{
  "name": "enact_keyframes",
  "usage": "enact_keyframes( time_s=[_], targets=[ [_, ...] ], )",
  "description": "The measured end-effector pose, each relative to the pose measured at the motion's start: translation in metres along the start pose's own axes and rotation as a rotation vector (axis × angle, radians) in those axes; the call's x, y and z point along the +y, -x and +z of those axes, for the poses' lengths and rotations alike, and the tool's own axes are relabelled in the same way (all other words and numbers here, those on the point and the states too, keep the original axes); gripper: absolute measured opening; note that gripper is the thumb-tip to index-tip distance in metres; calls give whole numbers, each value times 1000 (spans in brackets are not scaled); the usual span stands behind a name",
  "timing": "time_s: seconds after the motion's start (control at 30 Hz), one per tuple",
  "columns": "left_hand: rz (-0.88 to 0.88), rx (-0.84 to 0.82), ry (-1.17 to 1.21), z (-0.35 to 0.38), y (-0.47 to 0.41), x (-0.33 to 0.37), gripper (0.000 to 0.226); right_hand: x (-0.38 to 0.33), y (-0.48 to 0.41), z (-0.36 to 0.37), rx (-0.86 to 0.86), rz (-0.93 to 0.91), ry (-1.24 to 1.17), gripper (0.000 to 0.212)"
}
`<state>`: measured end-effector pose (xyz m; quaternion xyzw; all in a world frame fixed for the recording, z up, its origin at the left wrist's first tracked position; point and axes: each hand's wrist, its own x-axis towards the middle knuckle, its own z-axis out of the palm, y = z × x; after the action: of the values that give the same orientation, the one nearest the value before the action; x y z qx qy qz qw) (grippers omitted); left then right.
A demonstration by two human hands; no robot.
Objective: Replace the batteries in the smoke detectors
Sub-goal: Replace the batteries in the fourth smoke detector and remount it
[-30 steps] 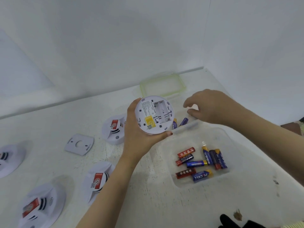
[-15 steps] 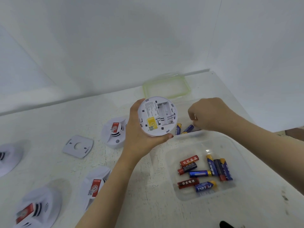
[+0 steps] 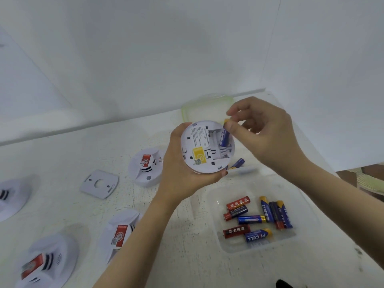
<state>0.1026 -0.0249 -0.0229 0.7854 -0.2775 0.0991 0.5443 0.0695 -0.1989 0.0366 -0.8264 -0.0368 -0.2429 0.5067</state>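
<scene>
Pinching battery (image 3: 224, 138) between right fingers (image 3: 231, 128)

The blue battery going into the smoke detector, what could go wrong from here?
1. The right hand pinches the blue battery by its gold end, tilted into the bay; polarity marks are unreadable, so it might go in reversed.
2. The left hand alone holds the smoke detector in the air; pressing the battery home could make it slip.
3. The clear tub holds mixed red and blue batteries; a spent one might get picked next.
</scene>
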Motion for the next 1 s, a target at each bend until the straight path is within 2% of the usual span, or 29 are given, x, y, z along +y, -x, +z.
enact_keyframes(
  time_s=[0.2, 0.3, 0.4, 0.53, 0.67, 0.73, 0.83, 0.93, 1.0],
  targets=[
    [42, 9, -10, 0, 1, 12, 93, -1, 3, 1, -68, -104, 142, 7],
    [66, 40, -19, 2, 1, 17, 91, -5, 5, 0, -146, -67, 0, 3],
    [80, 75, -11, 2, 2, 18, 91, -7, 10, -1, -200, -87, -9, 3],
    [122, 103, 1, 2, 1, 21, 93, -6, 14, -2, -188, -194, 26, 11],
    [163, 131, -23, 0, 0, 24, 92, -5, 16, -3, -179, -381, 172, 15],
    [160, 125, -29, -1, -1, 24, 91, -2, 15, -4, -181, -402, 178, 16],
    [119, 131, 26, -2, -3, 22, 90, 4, 11, -6, -198, -271, 12, 25],
    [99, 171, 43, -10, -7, 15, 92, 14, 5, -7, -221, 28, -281, 33],
    [92, 190, 16, -18, -9, 13, 94, 27, -1, -11, -190, 160, -266, 35]
  ],
)
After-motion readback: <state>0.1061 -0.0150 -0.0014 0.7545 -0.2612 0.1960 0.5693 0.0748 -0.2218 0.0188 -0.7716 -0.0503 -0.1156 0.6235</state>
